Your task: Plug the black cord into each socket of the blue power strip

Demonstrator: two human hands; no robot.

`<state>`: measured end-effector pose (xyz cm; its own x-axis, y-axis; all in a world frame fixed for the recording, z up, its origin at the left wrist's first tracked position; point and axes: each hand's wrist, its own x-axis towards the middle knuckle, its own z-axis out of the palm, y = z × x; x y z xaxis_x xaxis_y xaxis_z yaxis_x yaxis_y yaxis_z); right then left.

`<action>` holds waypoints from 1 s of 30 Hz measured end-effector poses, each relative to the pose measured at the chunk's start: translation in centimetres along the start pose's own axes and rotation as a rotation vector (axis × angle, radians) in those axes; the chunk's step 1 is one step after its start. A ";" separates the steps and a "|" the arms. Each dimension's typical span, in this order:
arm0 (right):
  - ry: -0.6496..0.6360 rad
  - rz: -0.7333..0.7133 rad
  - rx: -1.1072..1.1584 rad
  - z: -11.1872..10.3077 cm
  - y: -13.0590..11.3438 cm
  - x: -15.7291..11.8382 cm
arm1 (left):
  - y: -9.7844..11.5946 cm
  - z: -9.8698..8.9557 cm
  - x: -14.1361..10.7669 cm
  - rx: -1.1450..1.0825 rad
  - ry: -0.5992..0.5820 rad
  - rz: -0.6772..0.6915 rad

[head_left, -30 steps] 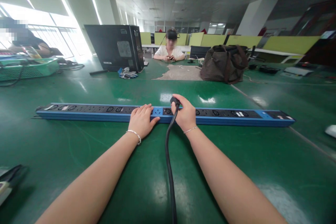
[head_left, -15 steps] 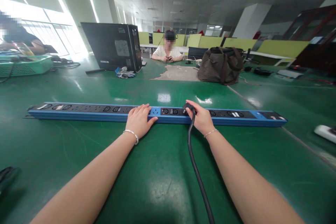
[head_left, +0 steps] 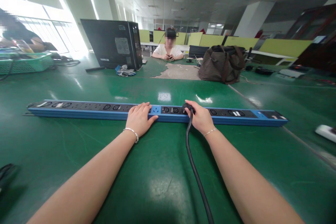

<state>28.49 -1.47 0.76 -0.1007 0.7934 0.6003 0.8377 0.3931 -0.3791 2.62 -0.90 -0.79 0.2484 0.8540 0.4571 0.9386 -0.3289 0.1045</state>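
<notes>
A long blue-and-black power strip (head_left: 78,113) with rows of sockets lies across the green surface in front of me. My left hand (head_left: 138,120) is laid over it left of the blue socket, its fingers reaching across the top and its thumb at the near edge. To the right of that socket, my right hand (head_left: 202,119) pinches a black plug (head_left: 187,107) at the strip's top. A thick black cable (head_left: 194,162) runs from the plug down toward me. Fingers hide how deep the plug sits in its socket.
Behind the strip stand a black computer case (head_left: 110,43), grey-blue gloves (head_left: 125,71) and a brown bag (head_left: 220,64). A green basket (head_left: 28,63) is at the far left, a white object (head_left: 325,132) at the right edge. One person sits opposite, another at the left.
The plug now sits more upright against the strip, and its cable has shifted slightly left. My left hand stays where it was on the strip.
</notes>
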 end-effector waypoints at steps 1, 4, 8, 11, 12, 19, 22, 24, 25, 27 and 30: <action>-0.001 0.004 -0.016 0.0 0.1 -0.1 | 0.0 0.0 0.0 0.001 -0.001 -0.001; -0.007 -0.006 -0.061 -0.1 0.3 -0.2 | -0.1 0.0 0.0 0.004 -0.003 -0.004; -0.013 -0.033 -0.104 -0.1 0.4 -0.2 | -0.1 0.0 0.0 0.005 -0.001 -0.009; -0.015 -0.058 -0.124 -0.1 0.4 -0.1 | 0.0 0.0 0.0 0.005 0.006 -0.005; -0.014 -0.062 -0.132 -0.1 0.3 -0.1 | 0.0 0.0 0.0 0.005 0.007 -0.004; -0.028 -0.107 -0.159 -0.1 0.0 0.1 | 0.0 0.0 -0.1 0.010 -0.004 -0.005; -0.036 -0.103 -0.179 -0.3 0.0 0.1 | 0.0 0.0 -0.1 0.010 -0.003 -0.005; -0.052 -0.097 -0.199 -0.4 -0.1 0.2 | 0.0 -0.1 -0.1 0.016 -0.009 -0.006; -0.066 -0.096 -0.213 -0.5 -0.2 0.2 | 0.0 -0.1 -0.1 0.020 -0.015 -0.007; -0.108 -0.114 -0.243 -0.7 -0.4 0.1 | 0.0 -0.1 0.0 0.028 -0.028 -0.011; -0.150 -0.153 -0.266 -0.7 -0.9 -0.2 | 0.1 -0.2 0.0 0.032 -0.037 -0.022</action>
<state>28.15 -2.26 1.48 -0.2977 0.8018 0.5182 0.9153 0.3940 -0.0837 2.64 -1.03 -0.63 0.2355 0.8756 0.4217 0.9511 -0.2969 0.0854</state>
